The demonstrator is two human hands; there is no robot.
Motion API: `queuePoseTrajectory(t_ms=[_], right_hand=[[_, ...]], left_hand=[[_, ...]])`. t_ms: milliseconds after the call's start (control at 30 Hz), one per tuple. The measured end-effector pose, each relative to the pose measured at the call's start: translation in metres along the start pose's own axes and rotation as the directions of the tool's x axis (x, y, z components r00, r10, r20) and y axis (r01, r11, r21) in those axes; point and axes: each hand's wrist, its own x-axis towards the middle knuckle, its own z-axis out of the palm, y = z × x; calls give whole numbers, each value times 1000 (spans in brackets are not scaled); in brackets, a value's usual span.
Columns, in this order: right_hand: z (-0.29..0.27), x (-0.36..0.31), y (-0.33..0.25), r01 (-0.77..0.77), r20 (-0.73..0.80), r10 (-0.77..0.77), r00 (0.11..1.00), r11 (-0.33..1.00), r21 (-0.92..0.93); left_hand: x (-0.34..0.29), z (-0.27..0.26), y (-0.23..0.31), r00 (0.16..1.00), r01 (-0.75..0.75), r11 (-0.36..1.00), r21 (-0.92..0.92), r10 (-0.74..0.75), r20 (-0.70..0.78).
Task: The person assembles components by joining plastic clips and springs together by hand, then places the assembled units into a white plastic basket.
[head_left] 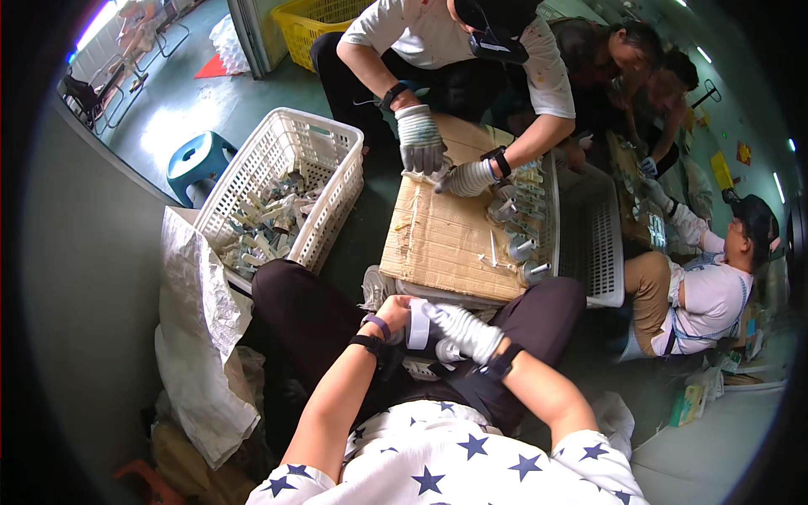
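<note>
My left hand (394, 312), bare, has its fingers closed on the upper end of a flat white strip (418, 326) over my lap. My right hand (467, 331), in a white knit glove, is just right of the strip; its fingertips are smeared by motion, so I cannot make out its grip. In front of my knees is a cardboard-topped work surface (438, 244). Along its right side stand several grey cylindrical parts (522, 247), with small white sticks (495, 249) beside them. Across from me, a co-worker's gloved hands (467, 178) work at the cardboard's far edge.
At the left, a white plastic basket (341, 198) holds many loose small parts (273, 220). Behind it is a blue stool (200, 160). A white woven sack (202, 328) hangs near my left leg. Another crate (599, 252) and a seated co-worker (703, 290) are at the right.
</note>
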Motion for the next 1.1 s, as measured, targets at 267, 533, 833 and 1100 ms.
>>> queuePoseTrajectory(t_ms=[267, 533, 833, 1100], right_hand=[[-106, 15, -39, -464, -409, -412, 814, -39, -885], [-102, 37, -34, -400, -390, -380, 839, 54, -915], [-62, 6, -52, 192, -308, -436, 846, 787, -586], [-38, 23, -43, 87, -260, -393, 882, 678, -730]], left_hand=[[-6, 4, 4, 999, 43, 998, 52, -42, -32], [-8, 6, -7, 994, 0, 1000, 12, 1, -106], [-9, 27, -18, 974, -132, 990, -54, 119, -191], [-1, 20, -25, 976, -74, 997, -18, 68, -206]])
